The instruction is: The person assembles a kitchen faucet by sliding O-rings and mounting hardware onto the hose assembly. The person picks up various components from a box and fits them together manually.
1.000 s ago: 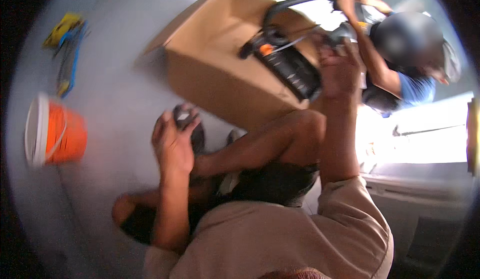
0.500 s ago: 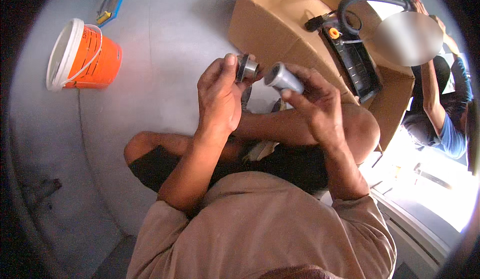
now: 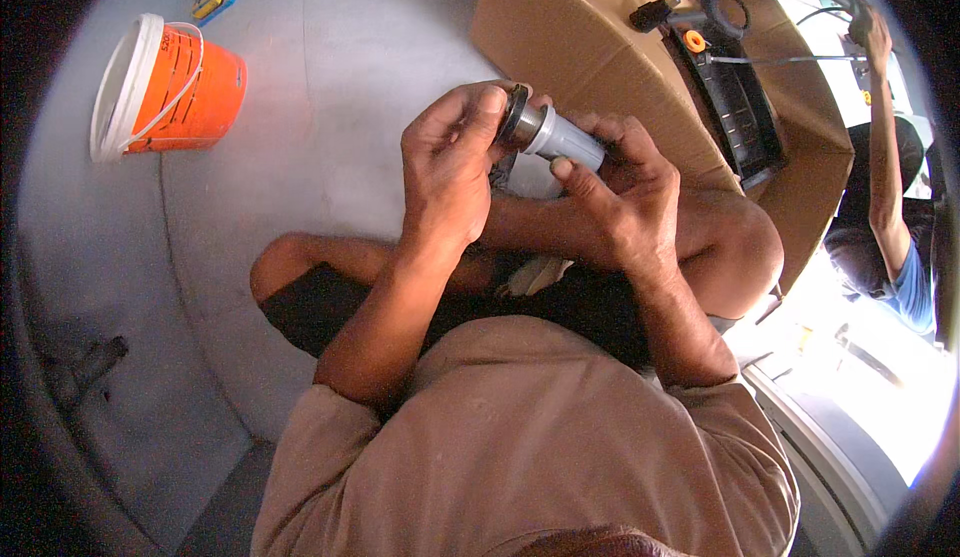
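Pinched between the thumb and fingers of my left hand (image 3: 447, 160) is a threaded metal fitting (image 3: 515, 120) with a dark ring round it. My right hand (image 3: 635, 182) is closed round a grey plastic pipe piece (image 3: 566, 143), thumb on its near side and fingers behind. The rimmed end of the pipe piece meets the end of the metal fitting, and the two lie roughly in line, sloping down to the right. Whether the threads go inside the pipe I cannot tell. Both hands are above my crossed legs.
An orange bucket (image 3: 192, 92) with a white rim lies tilted at the left. Right of my hands stands an open cardboard box (image 3: 610, 107) holding a black tray (image 3: 728, 107), with a dark hose (image 3: 710, 2) above. Another person's arm (image 3: 885, 157) reaches up at the far right.
The metal fitting and the grey pipe piece, apart before, have come together end to end. The other person's arm has shifted, moving the hose to the right.
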The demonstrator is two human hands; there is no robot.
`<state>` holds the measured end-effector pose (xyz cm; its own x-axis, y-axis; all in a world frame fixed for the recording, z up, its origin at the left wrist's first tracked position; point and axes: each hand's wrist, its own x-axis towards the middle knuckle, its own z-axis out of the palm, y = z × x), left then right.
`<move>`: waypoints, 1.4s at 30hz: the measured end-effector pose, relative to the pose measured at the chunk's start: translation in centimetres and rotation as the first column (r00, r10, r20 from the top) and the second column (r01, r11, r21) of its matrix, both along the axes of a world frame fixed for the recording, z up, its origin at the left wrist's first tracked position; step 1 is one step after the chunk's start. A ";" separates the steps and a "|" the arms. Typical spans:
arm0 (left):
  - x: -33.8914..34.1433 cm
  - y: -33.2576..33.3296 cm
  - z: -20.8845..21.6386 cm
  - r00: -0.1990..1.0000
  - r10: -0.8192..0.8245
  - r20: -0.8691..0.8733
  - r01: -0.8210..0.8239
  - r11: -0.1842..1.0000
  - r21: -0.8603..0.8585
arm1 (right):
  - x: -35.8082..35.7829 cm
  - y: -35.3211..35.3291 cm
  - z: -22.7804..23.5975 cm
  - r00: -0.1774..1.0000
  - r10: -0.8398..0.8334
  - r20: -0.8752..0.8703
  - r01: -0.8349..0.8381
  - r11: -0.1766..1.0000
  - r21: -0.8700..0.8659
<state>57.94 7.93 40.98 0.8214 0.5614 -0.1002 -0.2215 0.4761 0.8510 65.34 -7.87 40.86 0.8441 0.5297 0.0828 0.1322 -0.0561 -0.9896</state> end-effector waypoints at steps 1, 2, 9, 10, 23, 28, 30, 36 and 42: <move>0.0 0.0 0.1 1.000 0.020 0.018 -0.019 1.000 -0.011 | 0.2 0.0 0.2 0.999 0.016 0.037 -0.014 0.999 -0.041; 0.0 0.1 0.0 0.999 0.040 0.035 -0.039 0.999 -0.021 | 0.3 0.0 0.4 0.997 0.034 0.074 -0.028 0.996 -0.082; -0.1 1.5 0.1 0.998 0.015 0.058 -0.022 0.992 0.128 | -0.3 0.9 1.4 0.961 0.081 -0.264 -0.088 0.996 -0.013; -0.1 1.5 0.2 0.999 0.010 0.050 -0.019 0.986 0.168 | -0.5 1.0 1.4 0.943 0.067 -0.325 -0.050 0.997 0.061; -0.9 2.4 -0.5 1.000 -0.024 0.017 0.016 0.933 0.360 | -0.4 0.7 0.6 0.675 0.245 -0.696 -0.110 0.966 0.234; -0.7 2.3 -1.4 0.999 -0.019 0.036 0.007 0.952 0.304 | -1.3 1.9 -0.9 0.945 0.112 -0.307 -0.076 0.989 0.127; -0.7 2.2 -1.8 0.997 -0.023 0.077 -0.001 0.956 0.295 | -1.5 1.5 -0.6 0.994 0.104 0.015 -0.103 0.993 -0.048; -0.9 2.3 -1.2 0.995 -0.003 0.097 -0.020 0.972 0.234 | 0.6 0.4 -0.8 0.600 0.447 -0.664 -0.275 0.894 0.354; -0.7 2.7 -1.7 0.994 -0.002 0.108 -0.026 0.966 0.258 | -2.1 2.5 0.4 0.983 0.043 -0.179 -0.043 0.999 0.002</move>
